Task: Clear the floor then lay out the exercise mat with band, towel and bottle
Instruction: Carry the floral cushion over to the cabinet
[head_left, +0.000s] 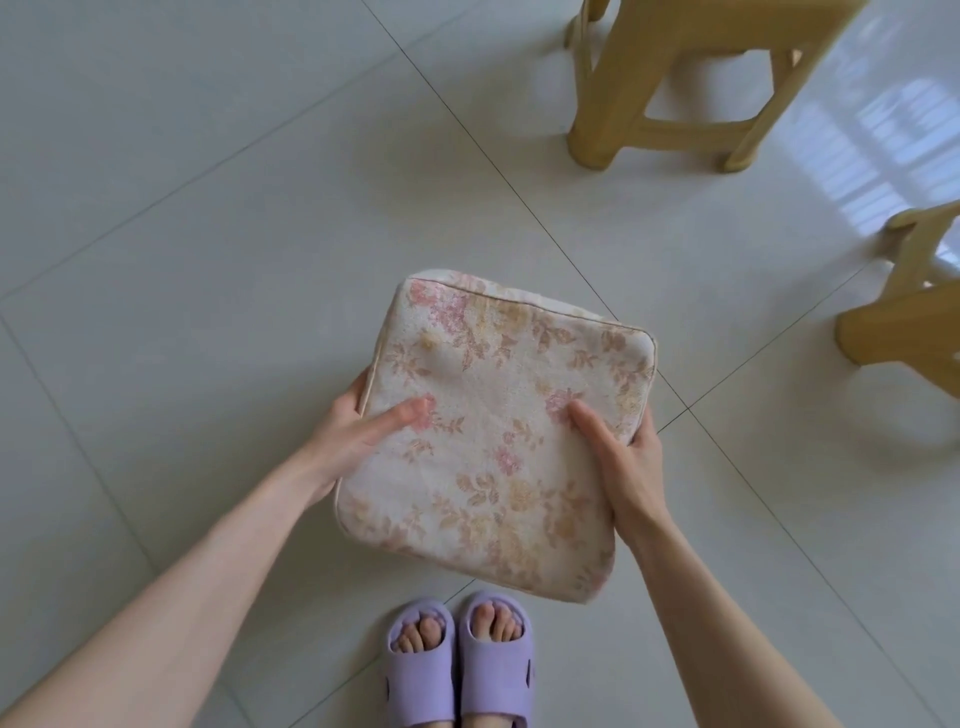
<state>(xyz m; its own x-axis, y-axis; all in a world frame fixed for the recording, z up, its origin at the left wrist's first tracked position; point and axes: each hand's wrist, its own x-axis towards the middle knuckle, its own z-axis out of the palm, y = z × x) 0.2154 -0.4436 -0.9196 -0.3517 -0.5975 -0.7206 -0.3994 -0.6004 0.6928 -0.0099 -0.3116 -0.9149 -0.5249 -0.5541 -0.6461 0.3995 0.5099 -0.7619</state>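
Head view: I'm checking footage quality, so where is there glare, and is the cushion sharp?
Head view: window glare washes the floor tiles at upper right, beside the wooden stools; the floral cushion, held by the left hand and right hand, is evenly lit and fairly sharp; tile lines bend slightly from wide-angle distortion.

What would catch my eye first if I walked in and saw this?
Most likely the floral cushion in the middle, held above the pale tiled floor with the left hand and right hand gripping its sides. Next, the lilac slippers at the bottom edge, then the yellow stools at upper right.
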